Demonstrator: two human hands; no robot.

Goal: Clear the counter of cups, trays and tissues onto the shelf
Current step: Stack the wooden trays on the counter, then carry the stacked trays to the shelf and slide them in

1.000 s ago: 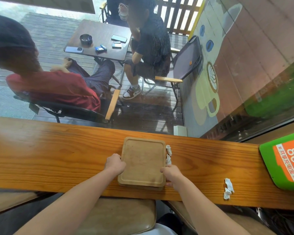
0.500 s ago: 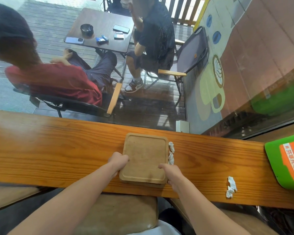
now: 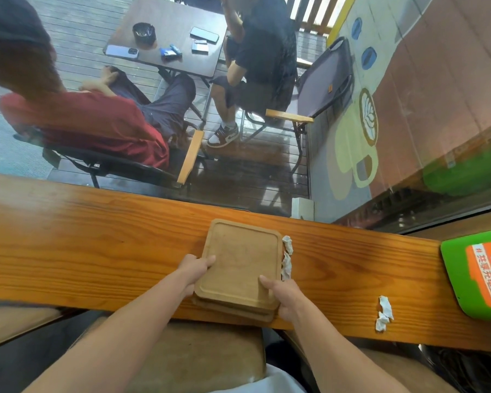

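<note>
A stack of wooden trays (image 3: 240, 262) lies on the wooden counter (image 3: 97, 245), its near edge raised a little off the surface. My left hand (image 3: 194, 268) grips the stack's left edge with the thumb on top. My right hand (image 3: 281, 293) grips the near right corner, thumb on the top tray. A crumpled white tissue (image 3: 287, 258) lies against the trays' right side. A second crumpled tissue (image 3: 383, 313) lies on the counter further right, near the front edge.
A green and orange sign (image 3: 482, 273) sits at the counter's right end. A window runs along the counter's far edge; outside, two people sit at a table. A brown stool seat (image 3: 187, 355) is below the counter in front of me.
Both hands have shifted their hold on the trays, thumbs now on top. The stack's near edge has come up and toward me slightly.
</note>
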